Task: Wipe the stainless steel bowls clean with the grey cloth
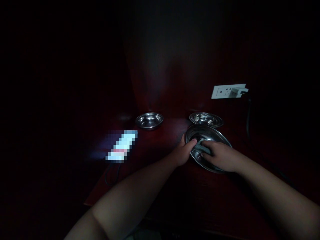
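A shiny steel bowl (217, 134) is tilted up over the dark red tabletop, its inside facing me. My left hand (185, 151) grips its left rim, with the thumb over the edge and the other fingers hidden behind. Inside the bowl, my right hand (220, 155) presses a greyish-green cloth (203, 148) against the metal, fingers closed around it. Just behind this bowl lies a second steel dish (206, 119), partly covered by it. Farther left, a smaller steel bowl (149, 120) sits upright, apart from both hands.
A lit, pixelated phone-like screen (122, 146) lies at the left, with a thin cable (117, 173) below it. On the back wall is a white socket panel (228, 91) with a plug and a black cord (248, 116) hanging down. The surroundings are very dark.
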Demonstrator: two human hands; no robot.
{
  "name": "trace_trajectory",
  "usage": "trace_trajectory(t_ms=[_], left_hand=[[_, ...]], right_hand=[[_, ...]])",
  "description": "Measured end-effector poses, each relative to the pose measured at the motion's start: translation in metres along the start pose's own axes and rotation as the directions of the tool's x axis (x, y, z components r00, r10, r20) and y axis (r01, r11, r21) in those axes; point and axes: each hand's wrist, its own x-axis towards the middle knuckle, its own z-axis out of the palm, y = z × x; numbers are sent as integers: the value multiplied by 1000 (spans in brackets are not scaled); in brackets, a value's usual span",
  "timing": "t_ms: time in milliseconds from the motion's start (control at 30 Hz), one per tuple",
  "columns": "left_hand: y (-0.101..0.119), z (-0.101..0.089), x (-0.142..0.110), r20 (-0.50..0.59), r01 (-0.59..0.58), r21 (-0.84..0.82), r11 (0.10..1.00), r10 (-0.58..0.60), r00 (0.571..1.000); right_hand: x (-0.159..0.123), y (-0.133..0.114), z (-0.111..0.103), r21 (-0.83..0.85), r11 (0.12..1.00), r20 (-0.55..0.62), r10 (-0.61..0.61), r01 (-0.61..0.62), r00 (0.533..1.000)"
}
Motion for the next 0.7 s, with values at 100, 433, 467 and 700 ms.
trace_trajectory(t_ms=[100,433,467,700], left_hand=[[1,0,-1,1,-33,28,999,33,999],[2,-1,-2,6,-61,73,995,61,998],[2,-1,-2,10,-69,73,995,68,998],[-1,-1,1,20,-92,86,992,90,996]], right_hand=[[-2,-1,-1,64,996,36,-64,62,997],[-5,-8,-1,224,951,85,-239,215,967],[-5,-8,-1,226,949,84,-245,221,966],[-6,-13,-1,228,942,59,-264,245,963]])
